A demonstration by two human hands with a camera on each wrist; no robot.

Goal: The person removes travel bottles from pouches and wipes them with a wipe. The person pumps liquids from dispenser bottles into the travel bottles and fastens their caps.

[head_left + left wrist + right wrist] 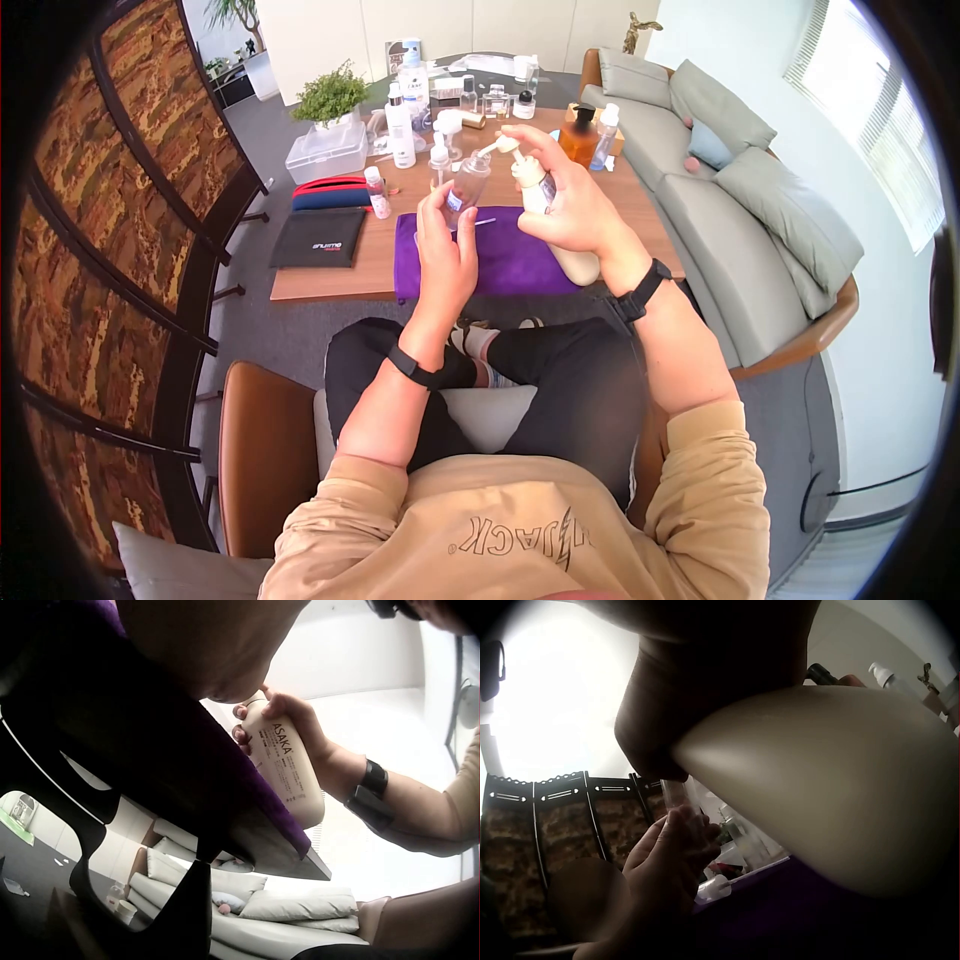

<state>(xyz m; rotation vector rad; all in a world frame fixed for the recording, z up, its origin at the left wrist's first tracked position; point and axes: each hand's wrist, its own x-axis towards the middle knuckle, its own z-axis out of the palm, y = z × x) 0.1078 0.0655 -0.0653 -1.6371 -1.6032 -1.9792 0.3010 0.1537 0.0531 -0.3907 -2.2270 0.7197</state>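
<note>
Cream pump bottle [560, 235] and small clear bottle [466, 183] were held above the purple cloth [510, 262] on the bench [340, 275].
Head view: right hand [570, 205] gripped the pump bottle, left hand [445, 250] clasped the clear bottle. Left wrist: the pump bottle's label read ASAKA. Right wrist: left fingers [676, 847] curled around the clear bottle.

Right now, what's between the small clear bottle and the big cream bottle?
Only the pump nozzle of the big cream bottle, reaching the small clear bottle; head view.
</note>
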